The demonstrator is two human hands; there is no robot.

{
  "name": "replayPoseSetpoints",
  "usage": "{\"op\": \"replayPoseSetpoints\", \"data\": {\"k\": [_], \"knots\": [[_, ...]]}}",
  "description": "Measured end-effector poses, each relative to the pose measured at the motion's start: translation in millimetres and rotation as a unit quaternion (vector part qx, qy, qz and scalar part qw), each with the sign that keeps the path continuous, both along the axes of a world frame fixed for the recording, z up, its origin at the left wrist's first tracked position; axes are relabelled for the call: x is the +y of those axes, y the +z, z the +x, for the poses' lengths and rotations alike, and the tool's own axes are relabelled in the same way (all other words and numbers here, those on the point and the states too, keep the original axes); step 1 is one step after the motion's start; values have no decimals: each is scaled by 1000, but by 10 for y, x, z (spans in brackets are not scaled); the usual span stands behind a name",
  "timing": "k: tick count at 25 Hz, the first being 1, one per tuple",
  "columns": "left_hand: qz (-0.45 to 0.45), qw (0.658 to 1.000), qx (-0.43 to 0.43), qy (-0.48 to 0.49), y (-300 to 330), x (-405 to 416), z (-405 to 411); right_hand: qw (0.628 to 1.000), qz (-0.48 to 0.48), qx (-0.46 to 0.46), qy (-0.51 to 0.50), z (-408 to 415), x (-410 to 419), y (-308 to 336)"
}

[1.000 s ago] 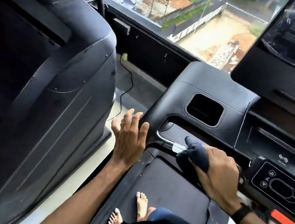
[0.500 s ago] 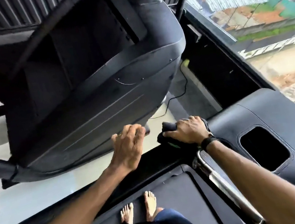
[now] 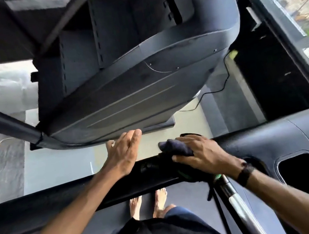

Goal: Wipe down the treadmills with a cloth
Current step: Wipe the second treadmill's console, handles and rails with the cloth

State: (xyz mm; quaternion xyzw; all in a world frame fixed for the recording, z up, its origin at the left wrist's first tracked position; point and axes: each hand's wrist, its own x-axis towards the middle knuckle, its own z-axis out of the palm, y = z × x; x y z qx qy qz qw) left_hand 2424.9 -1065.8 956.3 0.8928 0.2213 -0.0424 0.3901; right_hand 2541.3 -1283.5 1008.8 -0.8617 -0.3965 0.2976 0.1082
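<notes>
Right now we see the dark cloth [image 3: 176, 147] bunched under our right hand [image 3: 201, 155], lying on top of the black side rail [image 3: 60, 197] of the treadmill where that rail runs into the console housing [image 3: 289, 134]. A wad of the cloth sticks out past our fingertips on the side toward the left hand, and the rest is covered by the palm. Our right hand lies spread over the cloth with the fingers only slightly bent, pressing it flat against the rail rather than closing round it; whether the thumb hooks under the fabric, we cannot tell. A dark wristband [image 3: 245, 173] sits on that wrist. Our left hand [image 3: 124, 154] is just beside the cloth, apart from it, with its fingers straight and together and the palm facing down; its heel sits over the far edge of the rail and the fingertips reach toward the base of the neighbouring machine [image 3: 134, 91]. It holds nothing. Below the rail we see our bare feet [image 3: 150, 202] standing on the treadmill belt [image 3: 186, 195], and a silver-tipped handle bar [image 3: 237, 203] runs down from under the right wrist.
</notes>
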Motion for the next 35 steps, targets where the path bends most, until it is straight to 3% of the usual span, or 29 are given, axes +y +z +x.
{"op": "replayPoseSetpoints", "data": {"k": [3, 6, 8, 11, 13, 16, 18, 20, 23, 27, 30, 32, 35], "knots": [[22, 1000, 9, -14, 62, -31, 5, 977, -179, 94, -72, 626, -37, -128], [36, 999, 20, 16, 136, 5, -24, 950, -227, 208, 47, 731, 450, -417], [45, 998, 36, 32, 150, 31, -111, 945, -205, 243, 81, 448, 819, -591], [35, 997, 56, 51, 150, 84, -226, 969, -159, 186, 44, 85, 1057, -424], [39, 996, 67, 49, 146, 125, -243, 987, -82, 137, 32, -77, 855, -269], [52, 996, 67, 40, 166, 152, -212, 989, 88, 55, 107, -258, 360, -77], [60, 996, 56, 35, 197, 149, -223, 983, 118, 37, 134, -122, 92, -75], [65, 996, 51, 37, 271, 140, -279, 992, 72, 64, 84, 140, -6, -75], [84, 995, 46, 42, 324, 91, -431, 983, -91, 159, -25, 566, 205, -309], [96, 991, 60, 70, 343, 68, -673, 966, -133, 218, 53, 248, 936, -469], [129, 985, 76, 90, 330, 99, -814, 980, -53, 188, 43, -350, 1282, -287], [124, 984, 67, 106, 348, 152, -879, 987, 45, 116, 99, -631, 1156, -173], [139, 980, 37, 141, 398, 267, -1014, 967, 200, 13, 158, -647, 671, -42]]}}
